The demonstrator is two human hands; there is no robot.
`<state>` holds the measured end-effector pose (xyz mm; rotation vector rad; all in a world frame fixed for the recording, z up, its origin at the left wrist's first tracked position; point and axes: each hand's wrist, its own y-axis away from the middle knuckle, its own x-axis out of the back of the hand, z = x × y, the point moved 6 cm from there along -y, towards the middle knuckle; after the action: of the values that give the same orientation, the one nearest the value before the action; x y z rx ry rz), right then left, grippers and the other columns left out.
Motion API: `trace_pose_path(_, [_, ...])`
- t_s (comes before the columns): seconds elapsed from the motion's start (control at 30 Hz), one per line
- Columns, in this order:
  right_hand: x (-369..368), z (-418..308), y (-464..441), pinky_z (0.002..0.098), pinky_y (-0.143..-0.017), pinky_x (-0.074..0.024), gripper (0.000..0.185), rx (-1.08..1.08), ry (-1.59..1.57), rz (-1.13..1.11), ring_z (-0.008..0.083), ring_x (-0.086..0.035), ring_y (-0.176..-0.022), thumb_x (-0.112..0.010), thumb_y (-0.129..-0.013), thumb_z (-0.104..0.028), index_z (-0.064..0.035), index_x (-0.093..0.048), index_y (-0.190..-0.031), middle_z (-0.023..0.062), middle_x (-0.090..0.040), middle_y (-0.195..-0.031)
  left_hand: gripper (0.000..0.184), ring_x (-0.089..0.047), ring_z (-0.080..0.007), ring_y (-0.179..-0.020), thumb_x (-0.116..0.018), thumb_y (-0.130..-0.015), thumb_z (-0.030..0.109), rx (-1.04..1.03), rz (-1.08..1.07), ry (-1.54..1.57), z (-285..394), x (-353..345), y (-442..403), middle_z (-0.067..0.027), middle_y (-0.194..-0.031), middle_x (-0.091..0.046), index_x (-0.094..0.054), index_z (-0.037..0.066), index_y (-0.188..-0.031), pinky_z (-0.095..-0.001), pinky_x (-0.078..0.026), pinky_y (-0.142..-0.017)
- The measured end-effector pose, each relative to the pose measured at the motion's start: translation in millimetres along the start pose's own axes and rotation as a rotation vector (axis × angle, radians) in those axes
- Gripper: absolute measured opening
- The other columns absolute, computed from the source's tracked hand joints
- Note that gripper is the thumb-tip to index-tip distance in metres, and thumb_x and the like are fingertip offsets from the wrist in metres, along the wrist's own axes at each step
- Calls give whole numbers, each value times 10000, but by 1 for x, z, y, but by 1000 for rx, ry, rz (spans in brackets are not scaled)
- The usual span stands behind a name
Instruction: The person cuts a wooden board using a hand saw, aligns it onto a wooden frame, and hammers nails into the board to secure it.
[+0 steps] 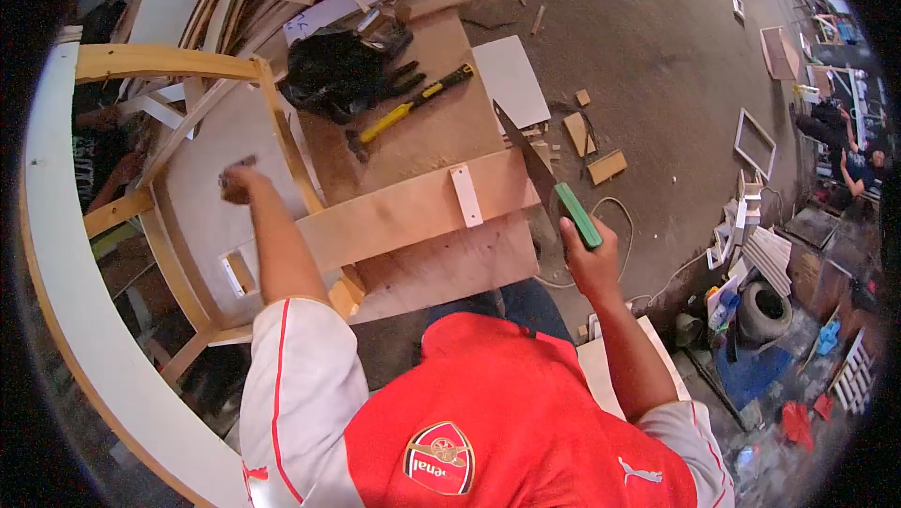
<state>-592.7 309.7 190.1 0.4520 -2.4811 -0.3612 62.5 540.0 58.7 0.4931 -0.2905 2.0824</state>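
We look down past a red shirt front at our two bare hands at work among timber. Right of centre in the frame, our right hand [593,259] is wrapped round the green handle [576,214] of a handsaw [538,168], thumb along the grip. The dark blade slants up and left from the handle, narrowing to a tip, and passes over the right end of a long, pale plank [389,220]; whether steel and wood touch, we cannot tell.

We judge the saw light enough for one hand, its blade thin and springy, likely to bend if pushed sideways. The handle looks hard and perhaps a little slick, so the place to hold it is there, well clear of the toothed edge.

The plank, lying across the centre, looks stiff and moderately light; its long edges would offer the surest hold, away from the blade. A short white strip [465,195] lies across it and may slide if the plank is tipped.

At left, our left hand [240,185] is over the pale panel inside a wooden frame [287,137]. Its fingers are curled near something small and greyish, but we cannot tell whether they grip it.

At upper centre lie a yellow-and-black hammer [413,108] and a black, glove-like bundle [340,74].
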Motion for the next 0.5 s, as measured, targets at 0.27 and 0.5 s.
trace_pose_path(0.27, [9,-13,-14,409,-581,-444,342,131,73,50,274,-548,-588,-740,-927,-303,29,-664,-898,191,-608,-687,483,-569,-375,-1159,-694,-877,435,-1379,-999,-289,9,44,419,-169,-1172,-661,-664,47,-1163,-538,-419,-1012])
trace_pose_path(0.5, [-2,-3,-35,361,-564,-446,312,217,52,98,156,-521,-600,-743,-933,-259,34,-641,-898,155,-599,-659,485,-522,-369,-1190,-552,-973,487,-1264,-948,-770,-30,19,468,-147,-1231,-611,-623,93,-1246,-571,-374,-1051])
